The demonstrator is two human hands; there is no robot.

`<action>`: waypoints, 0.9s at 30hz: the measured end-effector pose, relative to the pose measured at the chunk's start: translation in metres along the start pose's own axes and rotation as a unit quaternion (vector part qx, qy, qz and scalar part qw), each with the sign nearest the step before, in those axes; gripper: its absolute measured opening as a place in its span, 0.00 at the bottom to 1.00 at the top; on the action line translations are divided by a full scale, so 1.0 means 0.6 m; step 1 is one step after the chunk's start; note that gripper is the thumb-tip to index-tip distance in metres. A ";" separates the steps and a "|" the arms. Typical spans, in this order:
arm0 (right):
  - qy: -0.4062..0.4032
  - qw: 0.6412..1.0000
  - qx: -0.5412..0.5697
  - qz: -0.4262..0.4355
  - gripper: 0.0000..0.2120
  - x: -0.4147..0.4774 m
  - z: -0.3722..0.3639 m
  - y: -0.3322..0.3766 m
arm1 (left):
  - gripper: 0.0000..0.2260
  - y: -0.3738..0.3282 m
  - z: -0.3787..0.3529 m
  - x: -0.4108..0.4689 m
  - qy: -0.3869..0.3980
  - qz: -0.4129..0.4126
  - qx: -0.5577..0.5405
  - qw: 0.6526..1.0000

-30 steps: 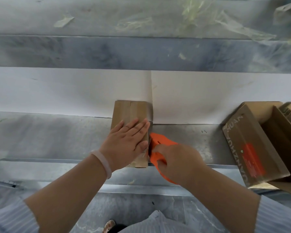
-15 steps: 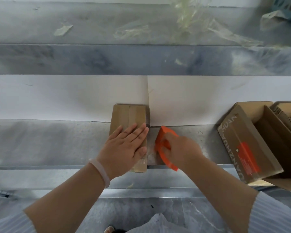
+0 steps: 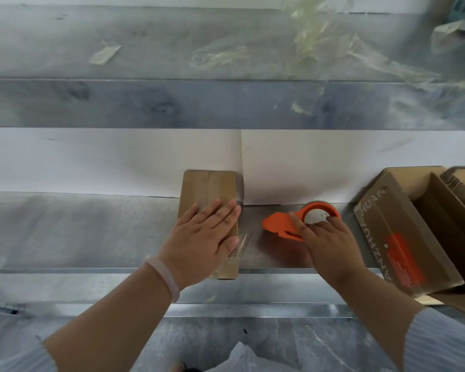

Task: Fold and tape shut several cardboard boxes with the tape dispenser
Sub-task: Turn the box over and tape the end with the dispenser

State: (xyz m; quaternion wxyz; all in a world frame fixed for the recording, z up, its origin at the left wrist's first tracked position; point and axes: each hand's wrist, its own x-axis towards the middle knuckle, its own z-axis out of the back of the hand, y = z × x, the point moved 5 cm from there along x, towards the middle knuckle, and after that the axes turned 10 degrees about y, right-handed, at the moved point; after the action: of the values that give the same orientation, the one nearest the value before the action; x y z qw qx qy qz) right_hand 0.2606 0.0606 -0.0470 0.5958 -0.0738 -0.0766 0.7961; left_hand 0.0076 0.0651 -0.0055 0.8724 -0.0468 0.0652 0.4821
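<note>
Cardboard open boxes (image 3: 403, 237) stand just right of tape dispenser (image 3: 278, 227).

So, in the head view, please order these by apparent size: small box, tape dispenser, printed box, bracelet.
Largest to smallest:
1. printed box, though the frame edge cuts it off
2. small box
3. tape dispenser
4. bracelet

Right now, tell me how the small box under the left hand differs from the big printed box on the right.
The small box is closed and taped; the big box lies open, inside showing. The small box is plain; the big box carries white lettering and an orange label. The left hand presses flat on the small box; no hand touches the big box. Both are brown cardboard.
</note>
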 end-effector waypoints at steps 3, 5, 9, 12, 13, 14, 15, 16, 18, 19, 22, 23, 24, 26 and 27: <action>0.018 0.999 0.015 -0.022 0.33 -0.014 -0.026 0.009 | 0.29 0.000 0.001 0.001 0.002 0.003 -0.004 1.000; 0.037 0.998 0.026 -0.037 0.34 -0.029 -0.038 0.023 | 0.31 -0.001 0.004 0.001 0.005 -0.002 -0.017 1.000; 0.022 0.997 0.067 -0.037 0.34 -0.049 -0.058 0.055 | 0.36 0.000 0.006 0.001 -0.009 -0.002 -0.049 0.999; 0.049 0.997 0.065 -0.003 0.35 -0.059 -0.084 0.073 | 0.35 -0.001 0.010 -0.001 -0.010 0.004 -0.061 0.998; 0.060 0.996 0.069 -0.001 0.36 -0.060 -0.089 0.077 | 0.35 -0.002 0.011 -0.002 -0.010 0.004 -0.063 0.998; 0.066 0.995 0.070 0.000 0.37 -0.061 -0.092 0.081 | 0.35 -0.002 0.012 -0.002 -0.009 0.005 -0.062 0.998; 0.068 0.995 0.074 -0.001 0.38 -0.060 -0.093 0.083 | 0.34 -0.002 0.012 -0.002 -0.006 0.007 -0.061 0.998; 0.069 0.994 0.080 -0.003 0.38 -0.059 -0.096 0.083 | 0.33 -0.001 0.011 -0.001 -0.006 0.008 -0.060 0.998; 0.074 0.993 0.090 -0.010 0.39 -0.052 -0.097 0.079 | 0.33 0.000 0.011 -0.001 -0.006 0.010 -0.060 0.998; 0.079 0.992 0.097 -0.011 0.39 -0.051 -0.093 0.078 | 0.33 0.001 0.011 -0.001 -0.006 0.010 -0.059 0.998; 0.079 0.983 0.165 -0.020 0.38 -0.061 -0.065 0.083 | 0.33 0.005 0.008 -0.001 -0.008 0.010 -0.073 0.997; 0.059 0.973 0.219 -0.036 0.36 -0.070 -0.048 0.085 | 0.33 0.007 0.008 0.000 -0.008 0.010 -0.082 0.997; 0.024 0.956 0.286 -0.060 0.32 -0.079 -0.032 0.086 | 0.34 0.007 0.008 0.000 -0.009 0.010 -0.090 0.996; -0.022 0.888 0.443 -0.121 0.24 -0.084 -0.002 0.090 | 0.34 0.008 0.009 0.001 -0.009 0.008 -0.098 0.995; -0.013 0.831 0.537 -0.145 0.21 -0.076 0.008 0.096 | 0.34 0.008 0.009 0.001 -0.010 0.007 -0.099 0.995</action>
State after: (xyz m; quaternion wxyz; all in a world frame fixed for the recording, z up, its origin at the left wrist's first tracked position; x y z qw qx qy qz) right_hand 0.2183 0.0005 -0.0531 0.6493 0.2801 0.3457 0.6168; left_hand 0.0040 0.0687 -0.0002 0.8607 -0.1273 0.0086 0.4928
